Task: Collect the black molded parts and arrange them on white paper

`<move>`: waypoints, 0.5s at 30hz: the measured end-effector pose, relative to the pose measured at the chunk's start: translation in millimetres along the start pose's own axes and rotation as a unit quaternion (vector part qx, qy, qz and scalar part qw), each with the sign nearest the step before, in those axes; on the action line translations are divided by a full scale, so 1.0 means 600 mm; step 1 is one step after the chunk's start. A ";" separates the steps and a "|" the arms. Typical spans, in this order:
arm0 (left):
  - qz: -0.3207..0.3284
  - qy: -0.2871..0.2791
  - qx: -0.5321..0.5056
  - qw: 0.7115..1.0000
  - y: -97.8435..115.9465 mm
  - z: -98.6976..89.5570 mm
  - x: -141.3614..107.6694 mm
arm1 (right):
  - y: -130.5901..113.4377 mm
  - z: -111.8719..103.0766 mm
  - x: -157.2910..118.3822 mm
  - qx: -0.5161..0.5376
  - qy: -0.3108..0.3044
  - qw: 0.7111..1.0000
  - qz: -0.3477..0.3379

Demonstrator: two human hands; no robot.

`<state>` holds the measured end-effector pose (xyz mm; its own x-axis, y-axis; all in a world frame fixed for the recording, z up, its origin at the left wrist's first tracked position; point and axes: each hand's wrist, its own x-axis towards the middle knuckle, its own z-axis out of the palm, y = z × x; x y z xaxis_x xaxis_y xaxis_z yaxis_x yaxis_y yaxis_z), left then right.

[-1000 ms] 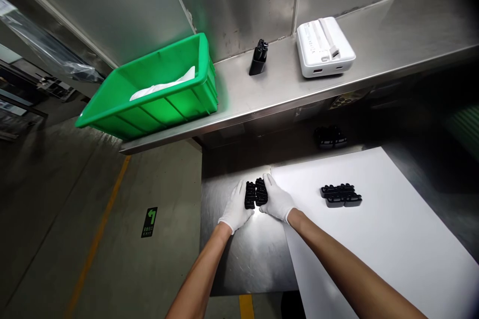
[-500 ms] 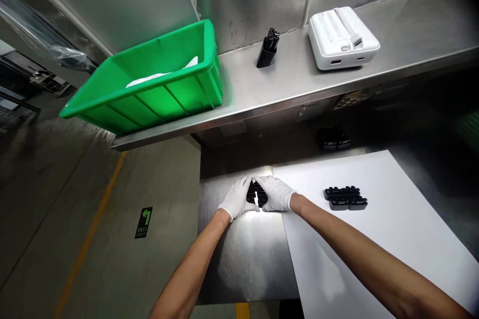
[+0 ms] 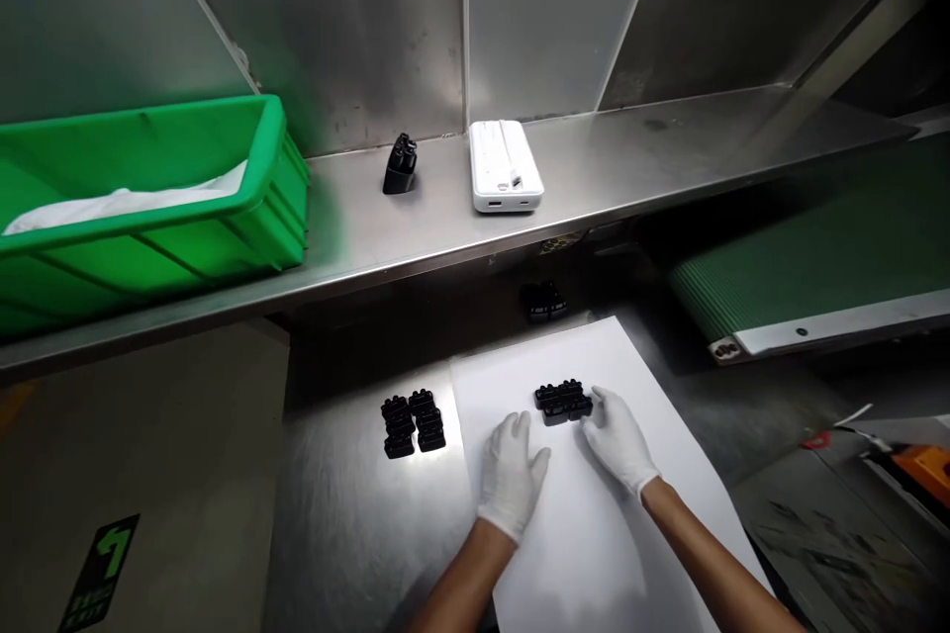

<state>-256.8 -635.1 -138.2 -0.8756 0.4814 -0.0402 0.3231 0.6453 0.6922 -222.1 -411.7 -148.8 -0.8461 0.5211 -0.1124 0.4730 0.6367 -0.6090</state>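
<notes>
Both hands wear white gloves. My left hand [image 3: 512,475] hovers over a white sheet [image 3: 579,534], its thumb and fingers apart and nothing in it. To its upper right, several small black ridged parts [image 3: 562,403] sit close together on the sheet. My right hand [image 3: 617,440] is at the right end of this group, fingers spread, with fingertips beside or just touching the end part. On the bare metal to the left stand two short columns of similar black parts [image 3: 414,423], with no hand on them.
More black parts [image 3: 543,300] lie in shadow below the metal shelf [image 3: 356,257]. That shelf bears a green bin [image 3: 223,227] with white cloth, a black holder [image 3: 400,166] and a white power bank [image 3: 506,168]. At the right is a green conveyor belt [image 3: 831,257].
Both hands have left the black parts on the bare metal and moved right to the group on the sheet. The view has turned right, bringing the conveyor into sight.
</notes>
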 end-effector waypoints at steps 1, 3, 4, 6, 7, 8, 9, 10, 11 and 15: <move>-0.017 -0.011 -0.009 1.000 0.023 0.028 0.020 | 0.020 0.002 0.007 0.020 -0.028 0.999 0.022; -0.049 -0.028 -0.016 0.998 0.052 0.068 0.050 | 0.043 0.010 0.017 0.062 -0.069 0.995 0.022; -0.061 -0.032 -0.016 0.998 0.059 0.080 0.059 | 0.049 0.013 0.018 0.074 -0.073 0.994 0.014; -0.064 -0.027 -0.033 0.997 0.063 0.093 0.064 | 0.057 0.016 0.016 0.078 -0.070 0.994 0.011; -0.058 -0.022 -0.049 0.997 0.063 0.095 0.063 | 0.061 0.015 0.013 0.072 -0.074 0.995 0.012; -0.053 -0.019 -0.066 0.996 0.062 0.094 0.060 | 0.067 0.013 0.010 0.061 -0.083 0.995 0.011; -0.054 -0.021 -0.077 0.995 0.061 0.091 0.058 | 0.074 0.012 0.008 0.052 -0.099 0.994 0.008; -0.060 -0.030 -0.080 0.994 0.060 0.087 0.057 | 0.081 0.011 0.007 0.046 -0.121 0.992 0.002; -0.072 -0.046 -0.076 0.993 0.059 0.083 0.056 | 0.088 0.010 0.007 0.039 -0.146 0.989 -0.004; -0.096 -0.107 -0.044 0.989 0.060 0.069 0.057 | 0.110 0.006 0.000 0.001 -0.232 0.972 -0.026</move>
<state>-260.3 -571.1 -144.7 -0.8191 0.4747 -0.3222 0.1167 0.6877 0.7166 -192.1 -371.9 -191.8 -0.8889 0.1752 -0.4232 0.4265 0.6535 -0.6253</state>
